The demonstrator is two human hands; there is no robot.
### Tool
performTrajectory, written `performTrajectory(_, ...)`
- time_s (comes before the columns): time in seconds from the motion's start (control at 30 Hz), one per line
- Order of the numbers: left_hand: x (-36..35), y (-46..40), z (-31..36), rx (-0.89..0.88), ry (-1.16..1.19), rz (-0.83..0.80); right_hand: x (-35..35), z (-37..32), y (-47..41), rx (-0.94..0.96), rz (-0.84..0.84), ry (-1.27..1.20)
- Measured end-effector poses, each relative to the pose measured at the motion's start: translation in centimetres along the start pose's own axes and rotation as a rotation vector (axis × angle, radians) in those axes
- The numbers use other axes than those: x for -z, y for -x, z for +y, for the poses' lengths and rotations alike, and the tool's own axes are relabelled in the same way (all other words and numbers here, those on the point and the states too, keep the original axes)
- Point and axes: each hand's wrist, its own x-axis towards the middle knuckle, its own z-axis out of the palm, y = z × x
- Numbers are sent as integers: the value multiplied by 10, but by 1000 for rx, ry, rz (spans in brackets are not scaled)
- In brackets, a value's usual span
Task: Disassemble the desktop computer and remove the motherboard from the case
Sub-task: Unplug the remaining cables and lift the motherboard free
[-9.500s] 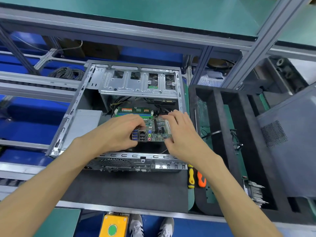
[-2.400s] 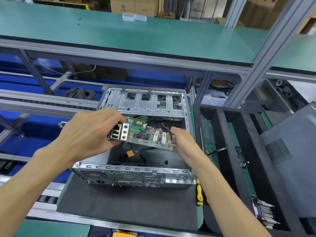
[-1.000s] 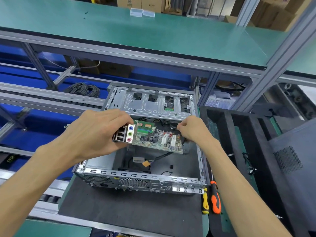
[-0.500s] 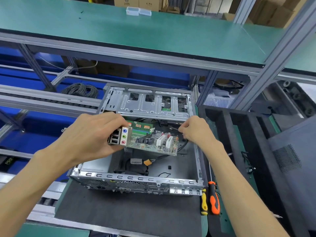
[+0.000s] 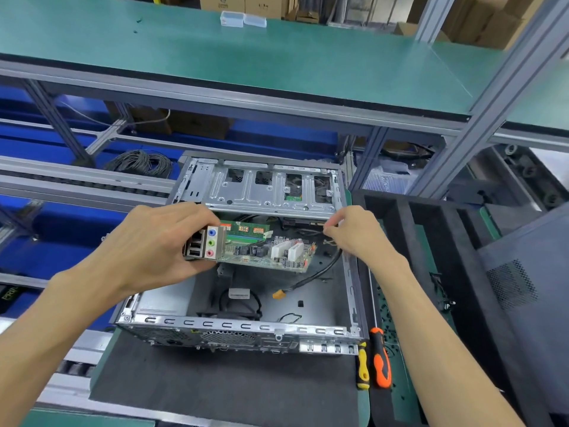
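Your left hand [image 5: 154, 245] grips the motherboard [image 5: 268, 251] by its port end, above the open case [image 5: 246, 326] on the dark mat [image 5: 221, 386], while your right hand [image 5: 358, 232] pinches a black cable [image 5: 320, 272] beneath the green shelf [image 5: 246, 57], screwdrivers [image 5: 374, 362] lying beside the case.

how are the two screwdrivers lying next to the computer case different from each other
The yellow screwdriver has a yellow and black handle; the orange screwdriver has an orange and black one. The orange handle looks thicker and reaches farther up beside the case. Both lie side by side at the case's right front corner, untouched by either hand.
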Motion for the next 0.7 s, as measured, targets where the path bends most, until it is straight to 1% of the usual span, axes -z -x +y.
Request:
performTrajectory(0.07,1,-1,-3,7,2,-2,5,-1,2,-87,-130,-265)
performTrajectory(0.13,2,-2,-5,19,3,-9,10,-3,3,-149,-215,-529)
performTrajectory(0.2,1,-1,-6,22,9,-19,12,-4,3,-137,-214,-592)
performTrajectory(0.43,1,-4,-2,-10,12,-58,1,1,-2,-41,-56,-396)
performTrajectory(0.6,14,-5,3,-69,30,-4,-6,9,-6,46,104,-162)
performTrajectory(0.7,20,-4,3,-96,20,4,-8,11,-6,63,144,-88)
